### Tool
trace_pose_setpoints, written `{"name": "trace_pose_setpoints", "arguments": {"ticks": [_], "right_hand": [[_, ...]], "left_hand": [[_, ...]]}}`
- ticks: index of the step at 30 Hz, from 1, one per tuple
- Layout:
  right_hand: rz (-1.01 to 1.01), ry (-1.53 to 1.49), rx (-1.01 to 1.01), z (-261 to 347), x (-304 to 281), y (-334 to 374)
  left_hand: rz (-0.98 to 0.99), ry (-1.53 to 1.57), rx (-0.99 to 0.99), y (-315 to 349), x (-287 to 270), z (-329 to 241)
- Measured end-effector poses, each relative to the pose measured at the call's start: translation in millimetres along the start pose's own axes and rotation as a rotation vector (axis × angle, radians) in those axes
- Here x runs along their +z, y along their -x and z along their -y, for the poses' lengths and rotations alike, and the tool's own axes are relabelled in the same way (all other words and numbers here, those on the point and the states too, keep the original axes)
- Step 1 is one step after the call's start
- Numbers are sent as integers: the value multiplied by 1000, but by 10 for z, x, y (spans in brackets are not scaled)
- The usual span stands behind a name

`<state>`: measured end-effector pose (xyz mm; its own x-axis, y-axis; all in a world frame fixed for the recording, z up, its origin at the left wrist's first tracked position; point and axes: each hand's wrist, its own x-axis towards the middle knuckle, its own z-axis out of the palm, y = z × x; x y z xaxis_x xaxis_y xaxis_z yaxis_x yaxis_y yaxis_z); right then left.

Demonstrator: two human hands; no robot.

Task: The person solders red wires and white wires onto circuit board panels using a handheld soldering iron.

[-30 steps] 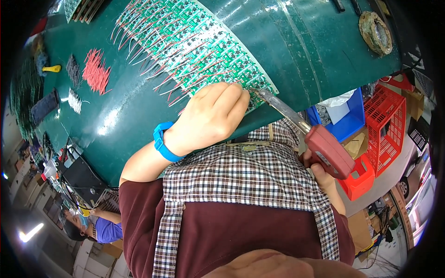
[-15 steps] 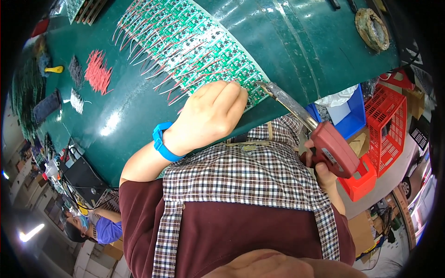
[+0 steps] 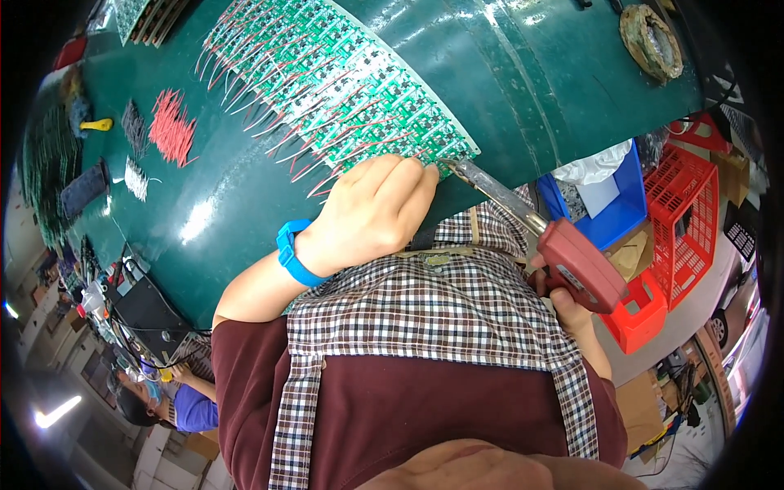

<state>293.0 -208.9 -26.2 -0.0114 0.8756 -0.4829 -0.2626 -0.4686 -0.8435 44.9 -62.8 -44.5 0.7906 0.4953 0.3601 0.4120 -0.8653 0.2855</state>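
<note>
A long green circuit board panel (image 3: 359, 77) lies slantwise on the table, with rows of thin red and white wires (image 3: 269, 106) sticking out over its left side. My left hand (image 3: 371, 208), a blue band on its wrist, is closed at the near end of the panel. Its fingertips are pressed together, and whatever they pinch is hidden behind the hand. In my right hand (image 3: 567, 306) is a soldering gun (image 3: 581, 265) with a dark red body and a metal barrel. Its tip reaches the near end of the panel, just right of my left fingers.
On the green table (image 3: 220, 175) lie piles of red wires (image 3: 171, 126), dark wires (image 3: 134, 126) and white wires (image 3: 136, 178). A round coil (image 3: 651, 45) sits far right. Beside the table stand a blue bin (image 3: 616, 204) and a red crate (image 3: 686, 220). A co-worker (image 3: 192, 404) sits at left.
My left hand and the soldering gun's tip have come slightly nearer to me. The near end of the panel sits a little farther away, and the tip is now closer to my left fingers.
</note>
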Motion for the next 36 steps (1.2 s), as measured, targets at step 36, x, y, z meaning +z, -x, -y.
{"name": "trace_pose_setpoints", "arguments": {"ticks": [36], "right_hand": [[-23,-48,-12,-106,-59,86]], "left_hand": [[43,52,-7,-27,1,-9]]}}
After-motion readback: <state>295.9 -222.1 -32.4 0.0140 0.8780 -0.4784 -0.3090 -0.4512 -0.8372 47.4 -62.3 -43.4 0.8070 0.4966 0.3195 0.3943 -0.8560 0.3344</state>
